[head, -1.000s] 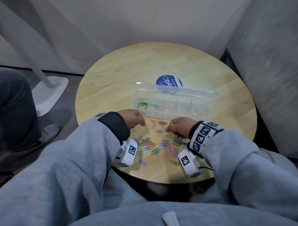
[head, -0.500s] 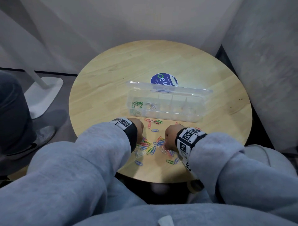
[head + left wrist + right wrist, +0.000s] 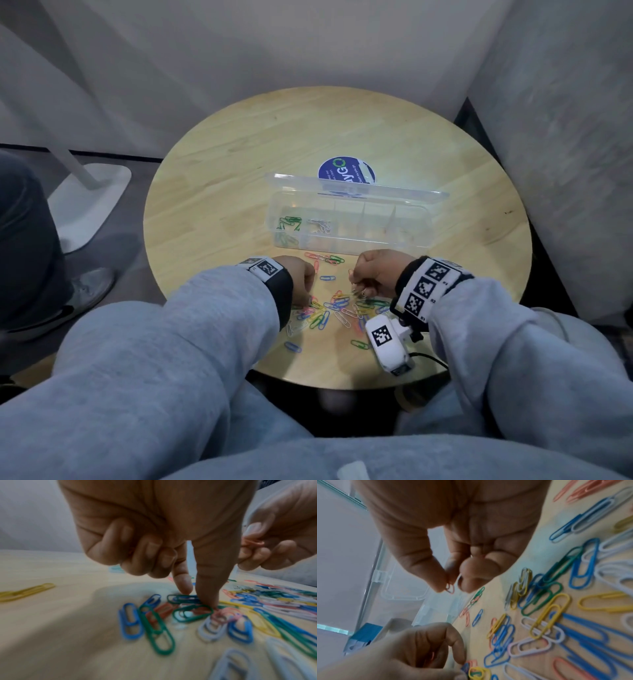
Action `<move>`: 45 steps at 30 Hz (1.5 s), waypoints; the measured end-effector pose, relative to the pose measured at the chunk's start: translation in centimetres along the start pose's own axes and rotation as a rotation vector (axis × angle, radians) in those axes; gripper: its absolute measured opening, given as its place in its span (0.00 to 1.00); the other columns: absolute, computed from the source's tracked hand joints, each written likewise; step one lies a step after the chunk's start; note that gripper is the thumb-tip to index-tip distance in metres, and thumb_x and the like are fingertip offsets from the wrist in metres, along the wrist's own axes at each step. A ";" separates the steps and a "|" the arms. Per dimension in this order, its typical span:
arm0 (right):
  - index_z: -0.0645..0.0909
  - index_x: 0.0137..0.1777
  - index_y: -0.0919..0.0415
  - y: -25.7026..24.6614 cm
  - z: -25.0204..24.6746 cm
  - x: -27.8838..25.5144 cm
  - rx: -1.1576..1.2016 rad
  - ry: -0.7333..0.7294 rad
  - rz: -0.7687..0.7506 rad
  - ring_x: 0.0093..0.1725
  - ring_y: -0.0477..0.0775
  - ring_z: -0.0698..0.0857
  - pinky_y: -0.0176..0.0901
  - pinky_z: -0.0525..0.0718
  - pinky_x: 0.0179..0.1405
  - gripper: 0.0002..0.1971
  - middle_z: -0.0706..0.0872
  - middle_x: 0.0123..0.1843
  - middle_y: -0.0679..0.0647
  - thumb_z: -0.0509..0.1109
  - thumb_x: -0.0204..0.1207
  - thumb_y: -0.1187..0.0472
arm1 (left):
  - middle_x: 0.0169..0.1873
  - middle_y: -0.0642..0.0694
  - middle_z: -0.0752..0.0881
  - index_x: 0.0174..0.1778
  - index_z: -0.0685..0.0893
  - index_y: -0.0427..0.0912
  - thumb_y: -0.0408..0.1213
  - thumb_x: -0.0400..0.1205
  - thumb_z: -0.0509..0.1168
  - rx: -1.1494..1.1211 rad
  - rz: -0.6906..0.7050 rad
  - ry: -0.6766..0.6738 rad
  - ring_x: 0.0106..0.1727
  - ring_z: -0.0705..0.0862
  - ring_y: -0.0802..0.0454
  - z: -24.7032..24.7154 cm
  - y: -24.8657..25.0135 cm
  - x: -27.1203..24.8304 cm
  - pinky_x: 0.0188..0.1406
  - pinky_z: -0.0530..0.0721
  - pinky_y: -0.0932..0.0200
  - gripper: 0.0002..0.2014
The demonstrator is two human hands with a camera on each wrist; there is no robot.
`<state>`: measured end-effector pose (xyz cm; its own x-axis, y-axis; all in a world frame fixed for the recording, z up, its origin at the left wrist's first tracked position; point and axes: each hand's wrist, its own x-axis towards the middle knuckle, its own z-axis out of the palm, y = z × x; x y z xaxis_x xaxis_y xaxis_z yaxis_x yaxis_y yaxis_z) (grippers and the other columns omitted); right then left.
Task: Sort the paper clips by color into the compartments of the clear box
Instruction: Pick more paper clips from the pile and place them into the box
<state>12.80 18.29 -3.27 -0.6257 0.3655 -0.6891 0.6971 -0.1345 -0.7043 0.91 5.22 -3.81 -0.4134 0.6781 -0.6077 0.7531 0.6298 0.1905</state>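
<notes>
Since the picture half a second back, the right hand (image 3: 375,272) has risen off the scattered heap of coloured wire paper clips (image 3: 337,306) and drawn slightly toward the box, while the left hand (image 3: 296,279) remains low at the heap's left edge.

From the head view, the clear plastic compartment box (image 3: 349,222) with its lid propped open lies just beyond both hands on the round pale-wood table (image 3: 239,164). Only its two leftmost compartments hold anything: the green clips (image 3: 289,224) and, beside them, the white clips (image 3: 320,226). The rest look empty. Most clips lie loose beneath and between the hands, so the sorting seems barely begun.

From the left wrist view, the left hand's index finger and thumb reach down and touch the heap at a green clip (image 3: 192,613), pinching or pressing there; the other fingers curl in, and something reddish may be tucked under them, though I cannot tell.

From the right wrist view, the right hand's thumb and forefinger pinch a small bunch of pink-red clips (image 3: 450,588) above the table, with the heap below and to its right and the box wall just ahead of the fingertips.
</notes>
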 end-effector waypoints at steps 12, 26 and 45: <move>0.75 0.39 0.65 -0.5 0.4 -0.8 0.182 -0.038 0.079 0.28 0.51 0.70 0.34 0.70 0.24 0.14 0.69 0.32 0.58 0.50 0.78 0.75 | 0.39 0.49 0.81 0.39 0.79 0.48 0.37 0.76 0.67 0.022 0.010 -0.048 0.43 0.77 0.49 -0.2 0.8 -0.2 0.38 0.73 0.62 0.03; 0.75 0.35 0.69 -2.1 0.8 -1.5 0.278 -0.037 0.012 0.20 0.45 0.77 0.29 0.79 0.18 0.13 0.74 0.32 0.58 0.58 0.81 0.69 | 0.22 0.46 0.78 0.31 0.76 0.42 0.19 0.76 0.64 -1.037 0.028 -0.023 0.25 0.74 0.56 -2.6 -1.8 -1.6 0.22 0.71 0.70 0.14; 0.77 0.44 0.70 -4.3 -0.7 -2.2 0.472 0.047 -0.081 0.25 0.48 0.85 0.31 0.85 0.25 0.09 0.78 0.37 0.61 0.55 0.82 0.71 | 0.27 0.43 0.76 0.33 0.74 0.40 0.31 0.82 0.65 -1.250 -0.076 0.059 0.14 0.75 0.62 -3.6 -0.6 -1.3 0.14 0.76 0.75 0.12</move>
<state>11.37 18.67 1.40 -0.6475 0.4318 -0.6280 0.4045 -0.5036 -0.7634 -0.78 5.32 -0.34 -0.4811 0.6197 -0.6201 -0.2603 0.5744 0.7761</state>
